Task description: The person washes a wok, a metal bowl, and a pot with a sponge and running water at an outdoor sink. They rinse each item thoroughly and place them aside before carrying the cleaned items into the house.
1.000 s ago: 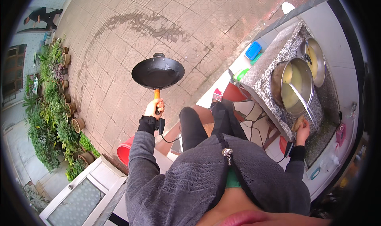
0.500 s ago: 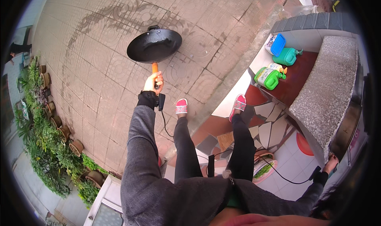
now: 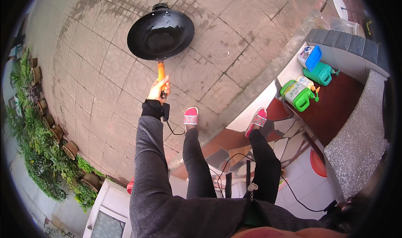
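Observation:
Out ahead of me, my left hand is closed around the orange-brown handle of a black wok. The wok hangs over the paving with its hollow side facing me, and a shine inside looks wet. A small black loop handle sits on its far rim. My right arm reaches toward the lower right. Past the dark cuff, I cannot make out my right hand.
To the right, a ledge with a red-brown top bears a green jug, a teal jug and a blue-lidded tub. A speckled stone slab borders it. Potted plants line the left. A cable crosses near my legs.
My left hand has carried the wok slightly up in the view, and the wok looks larger. My right hand, seen earlier by the slab's near end, is out of sight. The view has shifted.

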